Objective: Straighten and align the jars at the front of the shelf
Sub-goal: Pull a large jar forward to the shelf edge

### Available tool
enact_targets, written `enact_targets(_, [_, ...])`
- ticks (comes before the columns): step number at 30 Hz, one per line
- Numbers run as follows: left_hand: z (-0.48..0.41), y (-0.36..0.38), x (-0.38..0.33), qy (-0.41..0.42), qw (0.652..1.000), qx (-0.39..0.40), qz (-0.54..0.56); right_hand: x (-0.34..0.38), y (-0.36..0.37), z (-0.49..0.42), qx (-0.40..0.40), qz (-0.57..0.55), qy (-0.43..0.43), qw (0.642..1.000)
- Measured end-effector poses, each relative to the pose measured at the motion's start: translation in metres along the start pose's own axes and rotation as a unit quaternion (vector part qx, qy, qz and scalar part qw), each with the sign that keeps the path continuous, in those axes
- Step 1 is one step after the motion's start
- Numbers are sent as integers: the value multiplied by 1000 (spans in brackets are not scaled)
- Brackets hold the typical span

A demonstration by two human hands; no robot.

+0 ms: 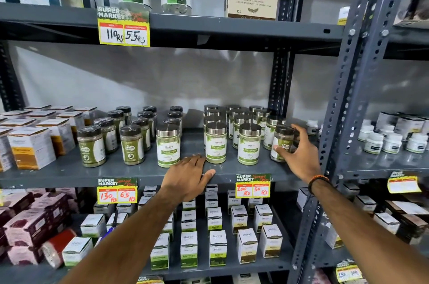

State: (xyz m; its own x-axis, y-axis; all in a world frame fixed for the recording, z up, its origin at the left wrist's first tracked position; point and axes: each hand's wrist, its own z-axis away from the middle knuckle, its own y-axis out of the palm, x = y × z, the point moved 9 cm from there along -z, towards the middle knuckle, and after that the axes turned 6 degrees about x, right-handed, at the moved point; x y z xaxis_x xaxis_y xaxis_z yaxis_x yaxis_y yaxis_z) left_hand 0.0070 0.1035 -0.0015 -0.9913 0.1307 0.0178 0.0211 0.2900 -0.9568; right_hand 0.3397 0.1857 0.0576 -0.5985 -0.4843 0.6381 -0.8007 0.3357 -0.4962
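- So the right hand [299, 156] is wrapped around a dark-lid jar [282, 144] at the far right of the front row on the middle shelf [139, 172]; thumb on the label, fingers curled round the back.
- That jar stands upright, long axis vertical, just right of the steel-lid jars [216, 143].
- The left hand [189, 175] is flat on the shelf edge, fingers loosely spread, holding nothing, fingertips near the base of a steel-lid jar.
- The right hand is clearly closer to the odd jar; the other dark-lid jars [111, 142] sit well off to the left.
- Jars look filled with greenish powder, lids all on.
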Motion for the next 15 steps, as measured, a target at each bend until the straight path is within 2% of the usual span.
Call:
enact_targets(8, [1,-1,0,-3,1000,-4,-12,26,-12,3,-31,-13,-33,999])
enact_targets(12, [2,-6,-2,1,1000,24,9,60,-18,7,-38,-17,-70,997])
enact_targets(15, [8,-26,-4,11,1000,16,16,96,-20,13,-39,-37,-96,994])
